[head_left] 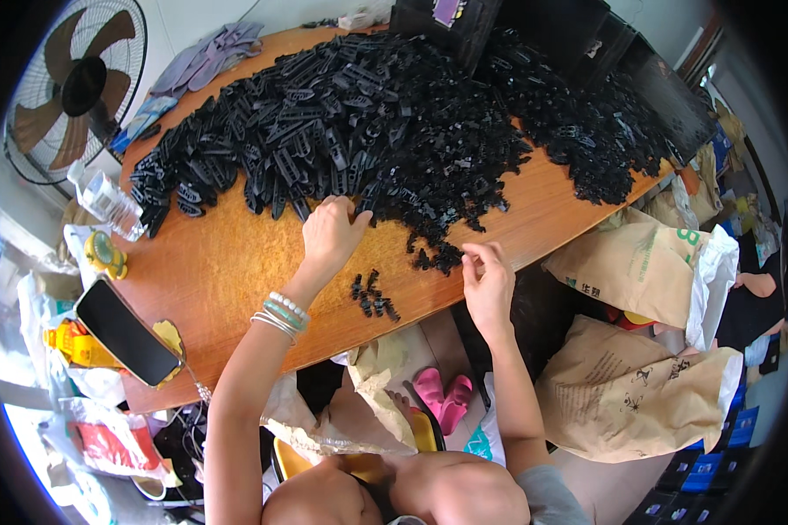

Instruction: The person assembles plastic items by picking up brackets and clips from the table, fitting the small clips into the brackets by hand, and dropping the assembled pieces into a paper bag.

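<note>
A big heap of black plastic parts (385, 114) covers the far half of the round wooden table (228, 271). My left hand (331, 234), with bead bracelets on the wrist, rests palm down at the heap's near edge, fingertips among the parts. Whether it holds one is hidden. My right hand (487, 282) hovers at the table's near edge beside the heap's tail, fingers pinched together, with nothing visible between them. A small cluster of black parts (375, 296) lies on the wood between my hands.
A dark phone (124, 332), a plastic bottle (107, 199) and a yellow item (105, 254) sit at the table's left. A fan (77, 83) stands beyond. Brown paper sacks (639, 385) and pink slippers (442, 398) lie on the floor; black crates (587, 35) at back right.
</note>
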Demonstrator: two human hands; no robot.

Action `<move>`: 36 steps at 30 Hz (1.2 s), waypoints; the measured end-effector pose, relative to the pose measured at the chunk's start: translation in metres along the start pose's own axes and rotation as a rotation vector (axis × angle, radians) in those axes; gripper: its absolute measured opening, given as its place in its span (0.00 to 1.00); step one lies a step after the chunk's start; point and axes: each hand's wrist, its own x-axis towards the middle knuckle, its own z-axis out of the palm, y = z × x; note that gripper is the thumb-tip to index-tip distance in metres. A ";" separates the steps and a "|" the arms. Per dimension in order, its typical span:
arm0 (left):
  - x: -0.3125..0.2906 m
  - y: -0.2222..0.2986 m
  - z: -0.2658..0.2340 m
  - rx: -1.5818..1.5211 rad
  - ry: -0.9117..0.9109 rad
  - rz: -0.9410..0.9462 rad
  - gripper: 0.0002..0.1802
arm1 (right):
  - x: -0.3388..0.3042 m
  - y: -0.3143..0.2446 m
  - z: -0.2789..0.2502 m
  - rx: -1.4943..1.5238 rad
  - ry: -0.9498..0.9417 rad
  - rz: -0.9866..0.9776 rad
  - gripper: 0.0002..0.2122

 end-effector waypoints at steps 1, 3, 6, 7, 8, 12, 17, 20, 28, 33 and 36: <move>-0.002 -0.002 -0.001 -0.029 0.022 -0.016 0.15 | -0.001 0.002 0.004 0.009 -0.003 0.036 0.07; -0.008 -0.007 -0.004 -0.105 0.065 -0.020 0.14 | 0.003 0.003 0.009 0.004 -0.012 0.026 0.07; -0.029 -0.007 -0.028 -0.301 -0.023 -0.127 0.12 | 0.006 0.006 0.014 0.001 -0.007 0.017 0.07; -0.039 -0.010 -0.034 -0.337 -0.056 -0.127 0.12 | 0.005 0.008 0.015 0.035 -0.074 0.048 0.07; -0.049 -0.016 -0.042 -0.327 -0.052 -0.133 0.12 | 0.006 0.005 0.019 0.078 -0.138 0.074 0.07; -0.090 -0.020 -0.071 -0.721 -0.014 -0.258 0.12 | -0.004 -0.013 0.036 0.189 -0.027 -0.007 0.05; -0.120 -0.015 -0.095 -1.011 0.010 -0.396 0.15 | -0.009 -0.024 0.036 0.392 0.126 -0.022 0.05; -0.131 -0.016 -0.096 -1.063 -0.023 -0.402 0.13 | -0.009 -0.036 0.030 0.935 0.028 0.309 0.05; -0.147 -0.015 -0.099 -1.177 -0.083 -0.364 0.12 | -0.015 -0.067 0.016 1.403 -0.159 0.556 0.07; -0.150 -0.006 -0.103 -1.205 -0.128 -0.347 0.13 | -0.026 -0.089 0.008 1.327 -0.320 0.432 0.09; -0.152 -0.002 -0.103 -1.252 -0.156 -0.356 0.14 | -0.041 -0.109 0.006 1.180 -0.406 0.362 0.09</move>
